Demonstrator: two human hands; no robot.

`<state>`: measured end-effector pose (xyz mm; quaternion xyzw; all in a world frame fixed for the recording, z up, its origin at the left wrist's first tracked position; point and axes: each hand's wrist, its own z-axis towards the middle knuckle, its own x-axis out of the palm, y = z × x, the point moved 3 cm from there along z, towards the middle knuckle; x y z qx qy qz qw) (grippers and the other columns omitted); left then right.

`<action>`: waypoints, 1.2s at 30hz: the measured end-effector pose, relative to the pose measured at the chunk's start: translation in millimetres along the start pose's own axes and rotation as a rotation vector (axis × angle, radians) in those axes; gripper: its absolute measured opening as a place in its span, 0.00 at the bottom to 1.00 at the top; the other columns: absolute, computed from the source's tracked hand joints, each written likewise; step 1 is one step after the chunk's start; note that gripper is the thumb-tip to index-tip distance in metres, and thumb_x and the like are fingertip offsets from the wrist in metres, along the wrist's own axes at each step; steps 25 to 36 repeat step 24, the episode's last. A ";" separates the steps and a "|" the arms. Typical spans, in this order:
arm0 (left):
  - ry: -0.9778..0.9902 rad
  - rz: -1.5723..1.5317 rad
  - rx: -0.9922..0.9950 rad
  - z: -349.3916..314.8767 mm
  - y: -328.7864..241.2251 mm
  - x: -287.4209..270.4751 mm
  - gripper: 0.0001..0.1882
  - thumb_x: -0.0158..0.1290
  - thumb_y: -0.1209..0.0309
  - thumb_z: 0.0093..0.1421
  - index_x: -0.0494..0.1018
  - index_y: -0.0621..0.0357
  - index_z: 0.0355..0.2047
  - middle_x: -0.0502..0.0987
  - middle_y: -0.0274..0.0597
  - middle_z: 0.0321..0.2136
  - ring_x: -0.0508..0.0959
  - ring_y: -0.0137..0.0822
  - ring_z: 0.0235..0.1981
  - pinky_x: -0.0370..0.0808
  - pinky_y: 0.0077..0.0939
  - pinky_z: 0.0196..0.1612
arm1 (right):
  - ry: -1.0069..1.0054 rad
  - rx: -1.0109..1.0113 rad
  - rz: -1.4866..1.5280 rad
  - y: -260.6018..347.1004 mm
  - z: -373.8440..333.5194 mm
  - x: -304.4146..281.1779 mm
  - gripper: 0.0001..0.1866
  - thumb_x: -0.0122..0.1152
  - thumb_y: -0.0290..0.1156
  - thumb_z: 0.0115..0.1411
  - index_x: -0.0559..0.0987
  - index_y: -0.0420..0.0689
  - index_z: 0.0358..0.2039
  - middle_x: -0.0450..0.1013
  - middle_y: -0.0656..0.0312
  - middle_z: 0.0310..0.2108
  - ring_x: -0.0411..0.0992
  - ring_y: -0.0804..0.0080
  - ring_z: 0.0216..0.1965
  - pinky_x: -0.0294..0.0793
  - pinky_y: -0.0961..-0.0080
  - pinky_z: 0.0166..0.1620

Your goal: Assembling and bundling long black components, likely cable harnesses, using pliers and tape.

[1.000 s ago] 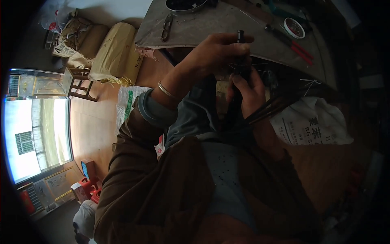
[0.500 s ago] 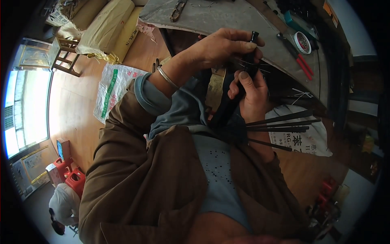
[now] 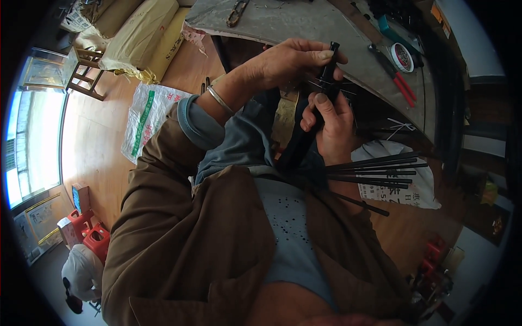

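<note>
My left hand (image 3: 302, 60) comes in over the lap with a bangle at its wrist. Its thumb and fingers pinch the upper part of a black rod with a flared end (image 3: 331, 66). Below it, my right hand (image 3: 333, 124) is closed around the same rod's lower part, thumb on top. A few thin wires or needles stick out between the hands; their ends are partly hidden. A long dark strip (image 3: 296, 146) runs from under my right hand toward my waist. Several thin black rods (image 3: 389, 168) extend rightward beside my right forearm.
Ahead is a grey worktable (image 3: 304, 24) with red-handled pliers (image 3: 399, 84), a white round dish (image 3: 402, 57) and a chain-like metal piece (image 3: 237, 13). Plastic sacking (image 3: 147, 117) lies on the floor at left, near a wooden stool (image 3: 84, 73). A white printed sack (image 3: 427, 190) lies right.
The flared rod and both hands have shifted slightly left; the rod leans a little differently. My grip stays on it. The black rods at right are spread somewhat differently.
</note>
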<state>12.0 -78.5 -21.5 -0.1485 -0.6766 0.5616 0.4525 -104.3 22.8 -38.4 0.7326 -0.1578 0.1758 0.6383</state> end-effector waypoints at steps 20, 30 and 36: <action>-0.235 -0.243 0.052 -13.1 3.3 22.0 0.25 0.51 0.59 0.63 0.66 0.68 0.53 0.76 0.46 0.43 0.76 0.34 0.42 0.74 0.29 0.48 | 0.104 0.054 0.119 0.5 3.4 -6.2 0.10 0.57 0.35 0.62 0.71 0.43 0.39 0.66 0.63 0.31 0.65 0.75 0.23 0.65 0.74 0.27; -0.230 0.406 -0.005 -28.4 9.9 21.1 0.35 0.56 0.54 0.59 0.61 0.68 0.58 0.72 0.52 0.50 0.71 0.39 0.52 0.66 0.32 0.57 | 0.081 0.016 0.051 -6.1 8.3 -14.9 0.15 0.58 0.36 0.61 0.72 0.43 0.46 0.67 0.62 0.32 0.67 0.73 0.24 0.69 0.71 0.27; -0.230 0.406 -0.005 -28.4 9.9 21.1 0.35 0.56 0.54 0.59 0.61 0.68 0.58 0.72 0.52 0.50 0.71 0.39 0.52 0.66 0.32 0.57 | 0.081 0.016 0.051 -6.1 8.3 -14.9 0.15 0.58 0.36 0.61 0.72 0.43 0.46 0.67 0.62 0.32 0.67 0.73 0.24 0.69 0.71 0.27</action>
